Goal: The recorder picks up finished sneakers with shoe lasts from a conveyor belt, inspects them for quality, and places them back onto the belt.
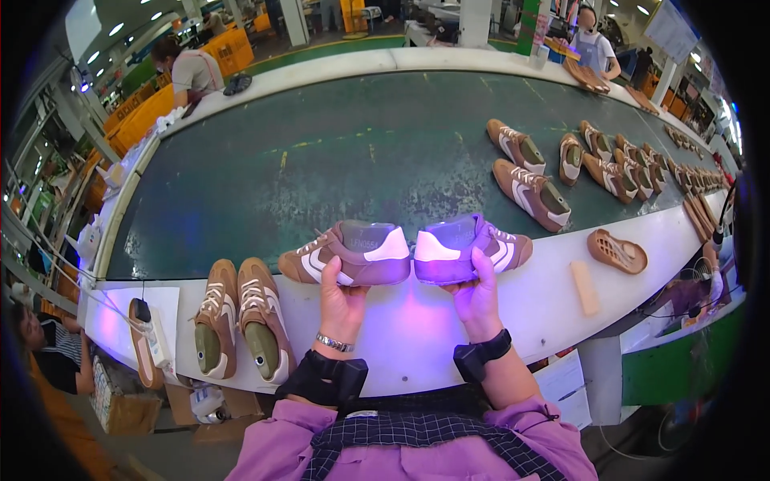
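My left hand (343,305) is closed around a brown sneaker (309,263) with white stripes, its toe to the left. A matching sneaker (513,250) is gripped by my right hand (475,298), its toe to the right. The two white heels face each other with a narrow gap between them, and each thumb presses on a shoe's side. Grey shoe lasts fill both openings. Purple light falls on the right sneaker and on the white table edge (409,345) below. Left of my left hand stands another pair of brown sneakers (261,321) holding green lasts.
A green conveyor belt (321,176) runs beyond the white edge, with several brown sneakers (529,192) at its right. Near my right lie a brown sole (618,251) and a beige block (585,289). Co-workers (192,72) are around the line. A loose sole (144,353) lies far left.
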The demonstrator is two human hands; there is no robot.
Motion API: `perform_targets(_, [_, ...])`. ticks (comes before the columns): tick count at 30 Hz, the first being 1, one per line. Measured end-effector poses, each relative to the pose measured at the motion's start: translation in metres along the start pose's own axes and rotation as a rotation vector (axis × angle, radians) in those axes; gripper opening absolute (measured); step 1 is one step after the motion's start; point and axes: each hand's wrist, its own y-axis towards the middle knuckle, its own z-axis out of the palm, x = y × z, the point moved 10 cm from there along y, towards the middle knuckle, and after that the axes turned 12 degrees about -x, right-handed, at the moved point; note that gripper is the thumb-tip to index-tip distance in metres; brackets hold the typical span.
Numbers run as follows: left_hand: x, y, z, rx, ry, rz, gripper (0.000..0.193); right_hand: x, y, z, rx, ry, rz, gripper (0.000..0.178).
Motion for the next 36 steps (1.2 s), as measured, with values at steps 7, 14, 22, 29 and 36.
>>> perform_targets(7, [0.0, -0.001, 0.002, 0.015, 0.026, 0.018, 0.045, 0.0, 0.001, -0.003, -0.012, 0.004, -0.002, 0.044])
perform_targets(14, [0.005, -0.004, 0.0, -0.009, 0.031, 0.003, 0.046, -0.001, -0.001, -0.005, -0.058, 0.008, 0.005, 0.045])
perform_targets(22, [0.007, -0.004, -0.004, -0.025, 0.013, -0.012, 0.047, 0.0, -0.001, -0.006, -0.048, 0.007, -0.003, 0.045])
perform_targets(29, [0.009, -0.007, 0.002, -0.01, 0.014, -0.023, 0.048, 0.003, -0.003, -0.008, -0.06, 0.01, -0.016, 0.044])
perform_targets(36, [0.009, -0.004, 0.002, -0.014, 0.02, -0.016, 0.048, 0.003, 0.001, -0.008, -0.044, 0.01, -0.012, 0.043])
